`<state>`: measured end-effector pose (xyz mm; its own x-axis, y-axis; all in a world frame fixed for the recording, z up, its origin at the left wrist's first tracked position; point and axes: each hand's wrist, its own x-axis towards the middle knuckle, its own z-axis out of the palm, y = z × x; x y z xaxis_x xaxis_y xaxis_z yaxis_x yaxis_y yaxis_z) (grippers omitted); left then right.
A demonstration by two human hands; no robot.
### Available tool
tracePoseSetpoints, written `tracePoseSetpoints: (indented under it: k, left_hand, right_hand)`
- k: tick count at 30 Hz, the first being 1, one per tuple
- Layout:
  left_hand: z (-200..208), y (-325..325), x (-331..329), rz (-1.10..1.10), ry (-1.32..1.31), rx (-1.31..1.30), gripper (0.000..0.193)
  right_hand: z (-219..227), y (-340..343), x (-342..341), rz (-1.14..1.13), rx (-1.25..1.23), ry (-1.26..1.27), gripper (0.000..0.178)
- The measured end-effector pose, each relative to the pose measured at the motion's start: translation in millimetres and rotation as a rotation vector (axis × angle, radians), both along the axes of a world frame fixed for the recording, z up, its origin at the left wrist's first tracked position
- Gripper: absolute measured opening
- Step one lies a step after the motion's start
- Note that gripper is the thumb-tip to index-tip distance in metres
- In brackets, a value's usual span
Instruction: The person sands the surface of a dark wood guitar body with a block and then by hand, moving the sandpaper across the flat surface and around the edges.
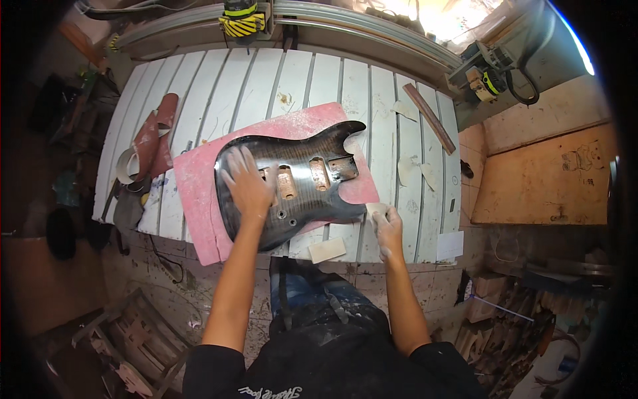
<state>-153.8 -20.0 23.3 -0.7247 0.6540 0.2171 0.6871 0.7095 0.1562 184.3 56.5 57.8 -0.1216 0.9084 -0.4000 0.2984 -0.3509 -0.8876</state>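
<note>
A dark, glossy electric guitar body (pixel 299 149) with cut-out cavities lies flat on a pink foam sheet (pixel 196 206). My left hand (pixel 249 183) rests on its left part, fingers spread and dusted white. At the tip of the near right horn, my right hand (pixel 389 233) pinches a small pale piece of sandpaper (pixel 375 210) against the edge. Part of that piece is hidden by the fingers. Between my arms, a cream rectangular block (pixel 327 250) sits at the table's near edge.
White slats with gaps form the table (pixel 359 86). Reddish-brown sandpaper (pixel 156 136) curls at the left. Loose pale scraps (pixel 407 171) and a brown wooden strip (pixel 428 118) lie on the right, with a white paper (pixel 450 246) nearer me. A metal rail (pixel 345 23) crosses behind.
</note>
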Motion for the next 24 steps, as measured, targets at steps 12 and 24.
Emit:
tracePoseSetpoints:
  k: [12, 24]
  left_hand:
    - [-12, -75, 174, -0.593, -0.139, 0.011, 0.095]
    - [21, -171, 106, 0.054, -0.321, 0.075, 0.075]
  right_hand:
    - [10, -34, 21, 0.032, -0.044, 0.158, 0.020]
    - [-10, -65, 7, 0.363, -0.036, 0.127, 0.030]
